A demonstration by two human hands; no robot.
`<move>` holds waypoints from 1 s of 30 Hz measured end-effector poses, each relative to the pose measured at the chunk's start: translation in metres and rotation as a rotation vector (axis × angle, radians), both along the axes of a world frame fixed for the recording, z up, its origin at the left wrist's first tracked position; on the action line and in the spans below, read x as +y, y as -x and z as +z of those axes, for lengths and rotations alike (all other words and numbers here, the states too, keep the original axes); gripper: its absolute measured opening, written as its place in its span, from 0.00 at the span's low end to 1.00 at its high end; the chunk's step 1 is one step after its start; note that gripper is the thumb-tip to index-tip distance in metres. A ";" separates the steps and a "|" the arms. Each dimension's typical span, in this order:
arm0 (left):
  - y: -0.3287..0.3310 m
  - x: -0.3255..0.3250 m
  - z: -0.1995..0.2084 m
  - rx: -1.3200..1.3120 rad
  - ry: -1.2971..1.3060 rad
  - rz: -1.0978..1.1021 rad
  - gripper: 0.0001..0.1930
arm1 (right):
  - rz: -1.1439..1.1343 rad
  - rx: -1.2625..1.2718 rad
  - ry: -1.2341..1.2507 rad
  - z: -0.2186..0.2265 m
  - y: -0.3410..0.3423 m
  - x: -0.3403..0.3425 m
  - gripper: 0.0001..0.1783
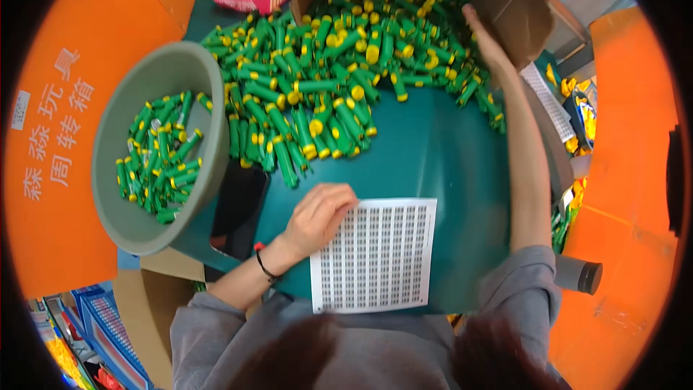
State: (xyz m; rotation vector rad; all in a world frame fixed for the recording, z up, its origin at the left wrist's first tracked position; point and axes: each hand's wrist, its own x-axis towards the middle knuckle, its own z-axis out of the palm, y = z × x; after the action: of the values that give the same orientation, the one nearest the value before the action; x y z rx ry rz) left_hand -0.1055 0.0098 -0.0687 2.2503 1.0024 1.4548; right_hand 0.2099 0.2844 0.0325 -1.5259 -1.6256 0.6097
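Note:
A white sheet of small printed labels [373,256] lies on the green tabletop in front of me. At its upper left corner my left hand [323,214] is closed, its fingertips pinched together on the paper's edge. Farther off, my right arm stretches along the right side of a large heap of green tubes with yellow ends [310,87]. My right hand [486,42] is at the heap's right edge, by the mouth of a tipped cardboard box [509,7]. Seen edge-on, it looks stretched out with nothing visibly gripped; some fingers are hidden.
A grey-green round tub [209,72] holding more green tubes stands at the left. Beside it lies a dark flat object [242,198]. A pink basket [245,1] sits at the far left. Orange boxes [65,137] flank both sides, and a grey cylinder [577,274] juts out at the right.

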 end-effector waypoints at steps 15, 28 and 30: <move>0.000 0.009 0.020 -0.133 0.155 0.032 0.12 | -0.056 -0.400 0.354 0.023 -0.001 0.115 0.48; 0.002 0.016 0.018 -0.065 0.269 0.051 0.14 | 0.067 -0.405 0.196 -0.054 0.008 0.246 0.52; 0.000 0.018 0.017 -0.054 0.280 0.025 0.14 | 0.218 -0.451 0.344 -0.048 0.010 0.219 0.47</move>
State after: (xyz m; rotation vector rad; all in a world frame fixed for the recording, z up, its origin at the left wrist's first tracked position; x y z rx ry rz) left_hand -0.1057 0.0275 -0.0522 1.9969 1.1428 1.2867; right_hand 0.2003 0.5030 -0.0154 -1.8454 -2.1342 0.7288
